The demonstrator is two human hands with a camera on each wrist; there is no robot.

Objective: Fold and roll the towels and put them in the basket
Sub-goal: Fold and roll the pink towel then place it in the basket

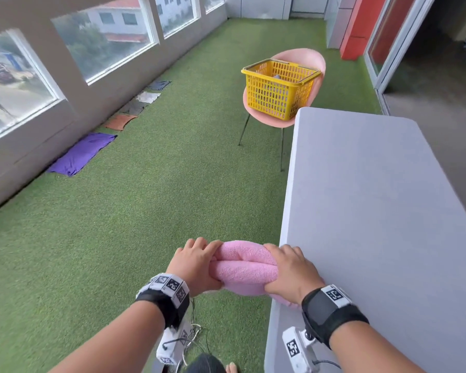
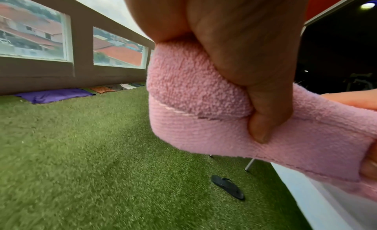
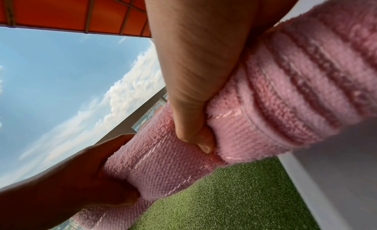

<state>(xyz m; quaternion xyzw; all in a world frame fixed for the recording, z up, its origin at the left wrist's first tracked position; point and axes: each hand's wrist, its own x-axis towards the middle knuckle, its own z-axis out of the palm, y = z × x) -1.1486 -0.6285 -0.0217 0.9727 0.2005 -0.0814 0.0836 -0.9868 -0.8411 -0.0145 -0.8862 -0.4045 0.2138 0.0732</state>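
Both hands clenched on the pink towel (image 1: pixel 244 267), one per end: left hand (image 1: pixel 193 265) on the left end, right hand (image 1: pixel 289 270) on the right. Head view: towel is already a roll, held in the air just off the near left edge of the tabletop (image 1: pixel 374 197), a loose bit of it touching that edge under the right wrist. Two-ended grip probably keeps the roll from unwinding in transit. Yellow basket (image 1: pixel 279 87) sits on a pink chair (image 1: pixel 307 60) beyond the tabletop's far left corner, well apart from the towel; something grey already inside. Path along the tabletop's left side over the green turf (image 1: pixel 145 211) looks unobstructed. Purple cloth (image 1: pixel 82 153) and a row of other cloths lie by the window wall, far left of the tabletop, out of the way.

Left wrist view: thumb (image 2: pixel 263 120) dug into the roll's outer layer, pinning the hem. Black sandal (image 2: pixel 227 186) on the turf near the tabletop leg, a possible trip point.

Right wrist view: right thumb (image 3: pixel 195 136) pressed into the roll, stacked layers visible at its end; left hand grasping the other end below. Tabletop edge just beside the roll.
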